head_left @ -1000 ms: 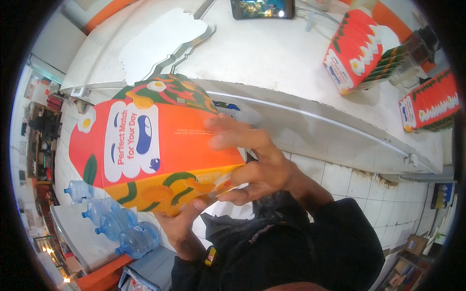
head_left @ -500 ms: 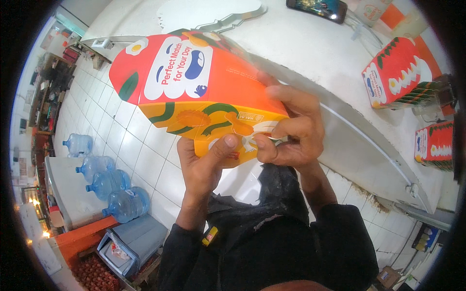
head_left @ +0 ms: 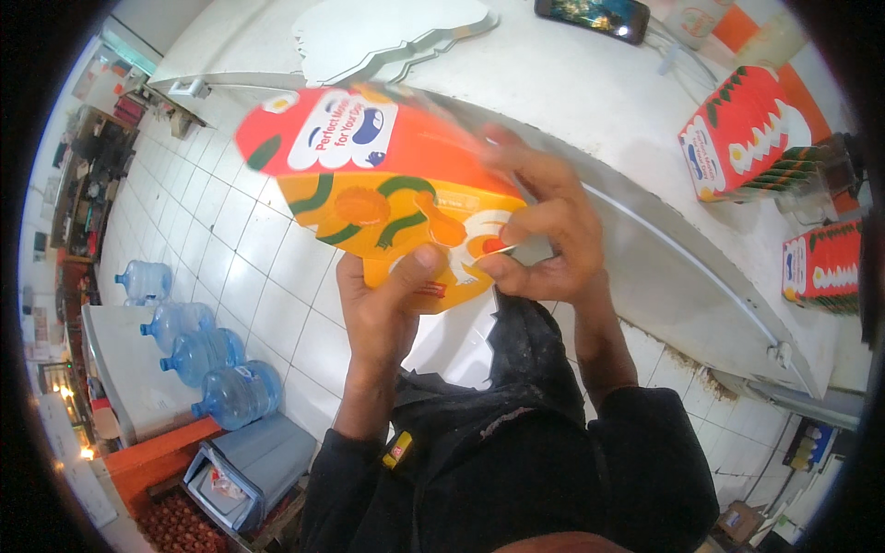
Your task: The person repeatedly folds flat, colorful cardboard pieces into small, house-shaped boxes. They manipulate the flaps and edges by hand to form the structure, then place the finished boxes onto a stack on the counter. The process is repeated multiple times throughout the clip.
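Box (head_left: 378, 198), red, orange and yellow, is held up between both sets of fingers, clear of the counter (head_left: 645, 120) and above the tiled floor (head_left: 240, 267). Left hand (head_left: 376, 318): thumb pressed flat on the lower yellow panel, its other fingers mostly hidden behind, so the grip there is read from the thumb alone. Right hand (head_left: 576, 244): thumb and forefinger nearly together on the edge of a yellow flap, upper fingers spread along the orange side, blurred. Most of the box juts out leftward and away from the fingertips, red end furthest off, also blurred. Beyond the right fingers, to the right, two stacks (head_left: 742, 138) (head_left: 820, 267) of like cartons; past the fingertips, on the counter, white sheets (head_left: 387, 37) and a phone (head_left: 595, 18). Risks, as judged: the flap could crease or tear if the right pinch pulls askew; the far end could dip or twist, since all visible hold is at the near end; should the left thumb slip, the box might drop floorward, nothing visible propping it from below.
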`<state>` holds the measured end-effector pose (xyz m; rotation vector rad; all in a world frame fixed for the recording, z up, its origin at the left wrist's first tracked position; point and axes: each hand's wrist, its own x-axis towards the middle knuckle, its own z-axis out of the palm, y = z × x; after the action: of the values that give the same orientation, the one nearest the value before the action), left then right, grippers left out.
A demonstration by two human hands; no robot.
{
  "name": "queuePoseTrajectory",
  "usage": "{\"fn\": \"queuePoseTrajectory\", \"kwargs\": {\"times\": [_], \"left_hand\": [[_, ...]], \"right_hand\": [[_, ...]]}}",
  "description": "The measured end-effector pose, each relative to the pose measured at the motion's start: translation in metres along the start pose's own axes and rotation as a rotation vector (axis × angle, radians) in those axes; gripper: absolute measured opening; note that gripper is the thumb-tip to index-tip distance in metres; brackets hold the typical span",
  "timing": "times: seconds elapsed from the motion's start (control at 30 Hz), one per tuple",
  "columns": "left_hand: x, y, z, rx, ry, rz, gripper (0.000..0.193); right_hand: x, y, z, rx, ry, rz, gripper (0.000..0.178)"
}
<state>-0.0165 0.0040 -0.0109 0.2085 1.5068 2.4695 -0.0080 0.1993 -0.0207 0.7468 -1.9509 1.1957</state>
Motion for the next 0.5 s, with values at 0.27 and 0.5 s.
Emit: {"fn": "queuePoseTrajectory", "kwargs": {"times": [0.27, 0.5], "left_hand": [[-0.003, -0.002, 0.005, 0.118, -0.008, 0.057, 0.041], [0.002, -0.002, 0.006, 0.055, -0.017, 0.035, 0.04]], "right_hand": [[0.001, -0.009, 0.001, 0.036, 0.074, 0.124, 0.025], [-0.003, -0.007, 0.012, 0.068, 0.187, 0.097, 0.025]]}}
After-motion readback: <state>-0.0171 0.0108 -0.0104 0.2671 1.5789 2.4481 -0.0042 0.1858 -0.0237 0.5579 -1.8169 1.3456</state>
